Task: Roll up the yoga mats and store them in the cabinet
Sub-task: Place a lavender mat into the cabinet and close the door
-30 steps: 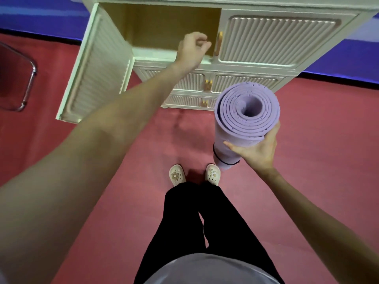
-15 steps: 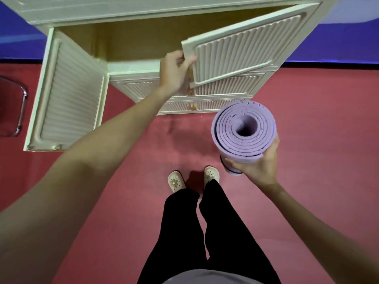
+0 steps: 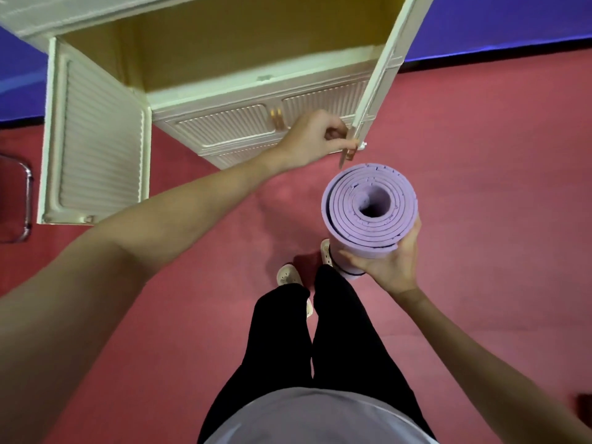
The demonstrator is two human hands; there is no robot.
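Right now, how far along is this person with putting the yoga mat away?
Done: the purple yoga mat is rolled, with a dark band round its lower end. In hand: the right hand holds it upright while the left hand grips the right door by its handle; both upper doors stand open. Left: the mat must go into the cabinet, whose visible interior looks bare.

Dim, even indoor light, soft shadow at the feet, strong wide-angle bending at edges, slightly soft detail

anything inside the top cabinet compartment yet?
Nothing visible: the top compartment shows only bare yellowish walls and floor, both doors swung open. Its far right end is hidden behind the right door. The rolled purple mat is in the right hand, outside.
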